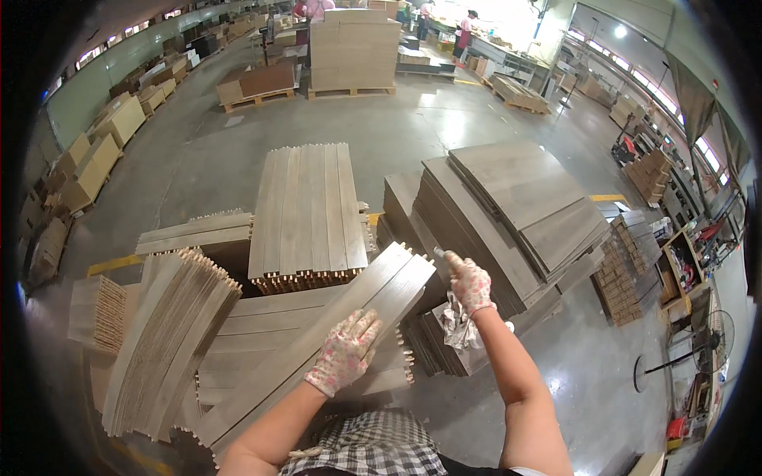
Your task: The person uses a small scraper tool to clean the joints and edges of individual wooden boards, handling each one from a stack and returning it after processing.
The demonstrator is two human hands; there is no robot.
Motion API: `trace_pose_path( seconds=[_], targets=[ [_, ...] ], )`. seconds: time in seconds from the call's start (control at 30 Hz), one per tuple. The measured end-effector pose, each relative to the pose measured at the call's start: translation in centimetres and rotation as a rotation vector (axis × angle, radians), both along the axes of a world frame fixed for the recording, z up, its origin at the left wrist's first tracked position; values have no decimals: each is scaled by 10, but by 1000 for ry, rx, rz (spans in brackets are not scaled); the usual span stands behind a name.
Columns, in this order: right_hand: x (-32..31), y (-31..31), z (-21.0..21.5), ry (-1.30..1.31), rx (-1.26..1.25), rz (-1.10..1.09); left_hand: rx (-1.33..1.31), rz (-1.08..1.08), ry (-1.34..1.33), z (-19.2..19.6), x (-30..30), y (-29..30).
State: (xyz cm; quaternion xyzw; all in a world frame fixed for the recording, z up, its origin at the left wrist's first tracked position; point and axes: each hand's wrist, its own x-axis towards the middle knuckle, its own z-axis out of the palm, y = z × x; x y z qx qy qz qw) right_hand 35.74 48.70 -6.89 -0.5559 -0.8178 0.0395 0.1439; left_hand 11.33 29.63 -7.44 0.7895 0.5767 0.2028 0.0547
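Observation:
Two long grey wood-grain boards (pixel 317 345) lie side by side at a slant in front of me, with short wooden dowels sticking out of their far ends. My left hand (pixel 345 353), in a white glove with pink spots, rests flat on them with its fingers stretched out. To the right of the boards' far end, my gloved right hand (pixel 470 284) is closed around a slim thing with a grey tip (pixel 439 251), whose kind I cannot make out. A crumpled white rag (pixel 460 324) hangs just below that hand, seemingly held in its lower fingers.
A neat stack of dowelled boards (pixel 309 210) stands ahead, and another stack (pixel 171 341) leans at the left. Wide grey panels (pixel 532 198) are piled at the right. Farther right stand a fan (pixel 714 341) and a pallet of small blocks (pixel 623 274). People work at the back.

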Motion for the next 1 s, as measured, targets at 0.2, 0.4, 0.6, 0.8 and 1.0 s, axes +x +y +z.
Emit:
trace_pose_path(
  seconds=[0.2, 0.4, 0.6, 0.8, 1.0],
  targets=[
    [-22, -25, -21, 521, 122, 104, -9, 66, 38, 12, -3, -23],
    [-29, -2, -43, 433, 12, -3, 13, 286, 74, 36, -25, -113],
    [-77, -101, -44, 253, 118, 390, 98, 467, 1, -1, -53, -166],
    [-96, -170, -74, 623, -234, 588, 157, 433, -78, -6, -52, -166],
    [-81, -98, -18, 335, -64, 170, 55, 398, -40, 10, -55, -163]
  ],
)
